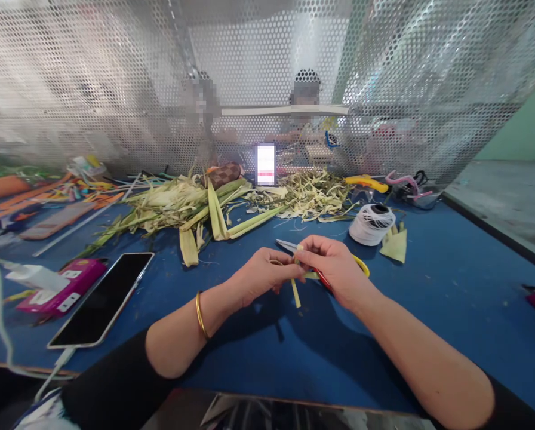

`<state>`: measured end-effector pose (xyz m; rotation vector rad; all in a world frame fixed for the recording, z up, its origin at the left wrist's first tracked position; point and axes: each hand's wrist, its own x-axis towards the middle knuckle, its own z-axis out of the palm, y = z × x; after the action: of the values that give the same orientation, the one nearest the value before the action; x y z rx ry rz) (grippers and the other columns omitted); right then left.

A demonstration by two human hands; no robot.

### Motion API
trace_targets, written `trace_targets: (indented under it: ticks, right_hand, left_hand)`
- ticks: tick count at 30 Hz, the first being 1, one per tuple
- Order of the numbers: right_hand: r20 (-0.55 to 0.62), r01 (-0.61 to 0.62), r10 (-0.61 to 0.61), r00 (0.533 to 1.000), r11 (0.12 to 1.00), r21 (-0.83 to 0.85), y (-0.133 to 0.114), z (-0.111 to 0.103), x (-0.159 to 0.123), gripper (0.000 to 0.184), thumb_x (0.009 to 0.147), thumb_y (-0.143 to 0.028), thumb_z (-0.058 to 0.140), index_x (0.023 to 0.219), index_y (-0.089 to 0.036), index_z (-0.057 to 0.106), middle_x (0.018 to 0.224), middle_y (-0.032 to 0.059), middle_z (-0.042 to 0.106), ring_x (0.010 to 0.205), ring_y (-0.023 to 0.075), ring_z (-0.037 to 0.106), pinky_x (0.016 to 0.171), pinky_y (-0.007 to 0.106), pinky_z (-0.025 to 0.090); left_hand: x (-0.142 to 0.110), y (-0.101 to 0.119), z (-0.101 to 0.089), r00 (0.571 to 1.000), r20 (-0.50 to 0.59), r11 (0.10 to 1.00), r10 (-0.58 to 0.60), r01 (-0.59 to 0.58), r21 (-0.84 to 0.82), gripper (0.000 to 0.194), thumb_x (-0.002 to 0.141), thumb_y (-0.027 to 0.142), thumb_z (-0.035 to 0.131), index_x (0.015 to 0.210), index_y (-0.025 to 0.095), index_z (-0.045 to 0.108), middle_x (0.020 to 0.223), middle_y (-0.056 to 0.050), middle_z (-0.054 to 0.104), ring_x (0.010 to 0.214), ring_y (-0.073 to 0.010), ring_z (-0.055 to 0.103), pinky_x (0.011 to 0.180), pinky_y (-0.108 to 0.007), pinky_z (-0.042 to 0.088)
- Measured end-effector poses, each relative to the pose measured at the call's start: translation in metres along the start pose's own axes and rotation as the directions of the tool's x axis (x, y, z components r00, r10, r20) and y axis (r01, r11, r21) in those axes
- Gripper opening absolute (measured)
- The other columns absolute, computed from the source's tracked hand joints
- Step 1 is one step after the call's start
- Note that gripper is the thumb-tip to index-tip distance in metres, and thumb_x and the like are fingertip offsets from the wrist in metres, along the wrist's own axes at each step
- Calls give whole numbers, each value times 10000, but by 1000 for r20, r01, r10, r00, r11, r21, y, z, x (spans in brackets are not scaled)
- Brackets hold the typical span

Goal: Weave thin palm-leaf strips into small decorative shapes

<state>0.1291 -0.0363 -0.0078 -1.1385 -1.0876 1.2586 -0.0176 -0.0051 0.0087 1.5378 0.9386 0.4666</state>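
My left hand [270, 269], with a gold bangle at its wrist, pinches a narrow pale green strip of dried leaf, perhaps husk [296, 294]. Its lower end hangs below the fingers. Closed around the upper part of the same strip, my right hand [332, 263] has its fingertips almost touching the left ones. Scissors [286, 245] with red and yellow handles lie behind the hands, partly hidden by the right one. Past the right hand stand a spool of white thread [372, 225] and a cut piece of leaf [394, 243].
Heaped leaves [169, 203] and shreds [314, 194] line the back of the blue table [258, 364]. A charging phone [104, 301] and a magenta power strip [65, 292] lie left. Yellow-handled tool [366, 182] sits back right. Behind a perforated metal screen [258, 54] are two people.
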Motion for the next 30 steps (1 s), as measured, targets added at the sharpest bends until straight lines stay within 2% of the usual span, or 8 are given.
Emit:
trace_targets:
  ticks: [5, 8, 11, 15, 18, 20, 24, 30]
  right_hand:
    - [-124, 54, -71, 990, 989, -135, 4, 1, 1, 251, 651, -381, 692, 632, -190, 530, 523, -56, 502, 474, 89, 430, 461, 233, 336]
    - [-152, 92, -121, 981, 978, -185, 1, -3, 4, 263, 671, -424, 672, 657, -187, 559, 580, -35, 547, 536, 107, 476, 513, 241, 374]
    - [-188, 27, -54, 981, 989, -147, -5, -8, 5, 331, 661, -497, 676, 739, -181, 611, 658, -10, 582, 619, 130, 524, 560, 249, 395]
    - [-99, -78, 73, 992, 996, -44, -6, -10, 5, 355, 604, -488, 740, 667, -167, 602, 585, -28, 537, 537, 99, 449, 521, 240, 346]
    - [-89, -30, 27, 996, 999, -26, -2, -9, 5, 332, 592, -452, 755, 616, -174, 576, 531, -51, 498, 509, 90, 404, 515, 242, 317]
    - [-117, 11, -23, 993, 995, -95, 0, -7, 4, 313, 604, -447, 741, 610, -177, 582, 527, -50, 499, 519, 98, 408, 523, 248, 313]
    - [-139, 73, -106, 985, 972, -221, 1, -3, 3, 308, 631, -456, 708, 590, -181, 576, 536, -48, 502, 522, 102, 395, 519, 250, 299]
    - [-156, 96, -136, 978, 966, -240, 5, 0, 2, 293, 678, -428, 661, 572, -193, 521, 512, -59, 437, 509, 98, 339, 496, 246, 261]
  left_hand:
    - [0, -4, -1, 995, 91, 998, 51, -53, 28, 235, 714, 373, 638, 674, 152, 705, 518, 27, 521, 480, -78, 429, 482, -206, 367]
    - [3, -7, -3, 998, 50, 997, 41, -37, -68, 303, 710, 444, 659, 733, 146, 707, 525, 24, 530, 490, -80, 456, 497, -209, 378]
    - [6, -8, -5, 1000, -13, 979, 9, -11, -201, 361, 692, 490, 683, 766, 137, 677, 585, 4, 584, 494, -78, 493, 507, -212, 393]
    - [7, -7, -8, 1000, 11, 956, -12, 15, -294, 421, 702, 540, 660, 782, 126, 646, 675, -36, 653, 498, -75, 515, 499, -205, 398]
    - [6, -6, -7, 996, 79, 952, -45, 67, -300, 480, 731, 597, 594, 821, 127, 642, 706, -54, 683, 473, -76, 525, 477, -202, 399]
    - [4, -5, -5, 994, 79, 960, -69, 87, -266, 499, 728, 613, 587, 850, 132, 639, 649, -39, 675, 422, -73, 506, 446, -198, 387]
    - [0, -2, -2, 996, 8, 978, -87, 86, -189, 407, 732, 529, 631, 819, 132, 647, 509, 5, 609, 364, -67, 473, 408, -184, 357]
    - [2, -4, -2, 996, -21, 956, -90, 80, -284, 243, 693, 346, 707, 822, 141, 695, 474, 50, 528, 382, -48, 438, 421, -181, 361]
